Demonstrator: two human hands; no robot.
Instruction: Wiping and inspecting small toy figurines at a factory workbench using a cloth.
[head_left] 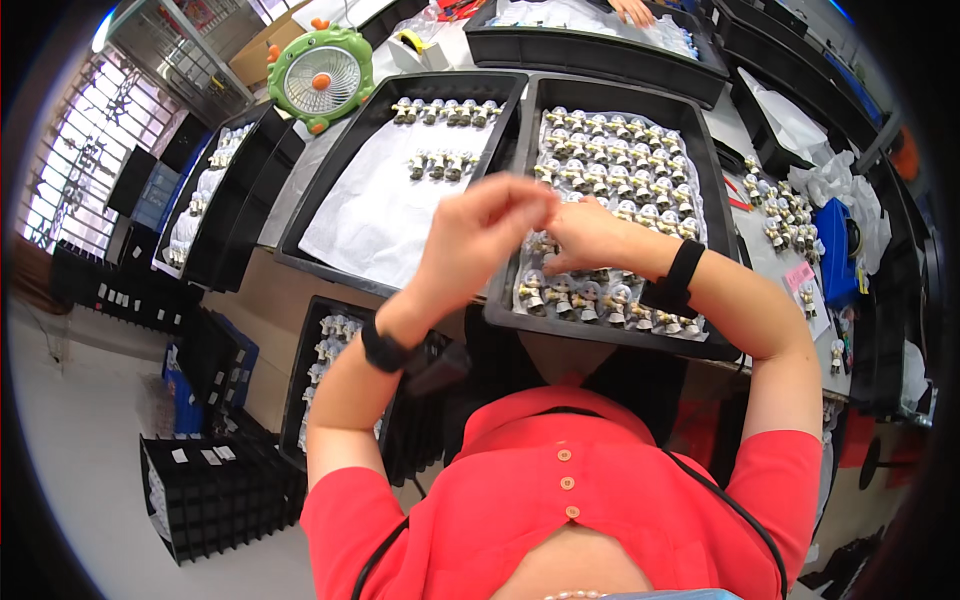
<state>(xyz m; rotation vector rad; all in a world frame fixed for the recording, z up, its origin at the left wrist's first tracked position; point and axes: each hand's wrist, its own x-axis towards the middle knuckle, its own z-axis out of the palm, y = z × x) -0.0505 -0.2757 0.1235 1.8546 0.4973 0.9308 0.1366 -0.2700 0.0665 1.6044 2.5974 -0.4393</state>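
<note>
While meeting fingertip to fingertip above the right black tray [715, 190] of small figurines [620, 170], left hand [480, 235] and right hand [585, 232] curled closed, pinched object hidden.

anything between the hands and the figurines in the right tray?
Nothing visible. Both hands, left and right, meet directly over the right tray, just above its figurines. Whether the fingers hold one is hidden. The left tray lies beside it, apart.
</note>
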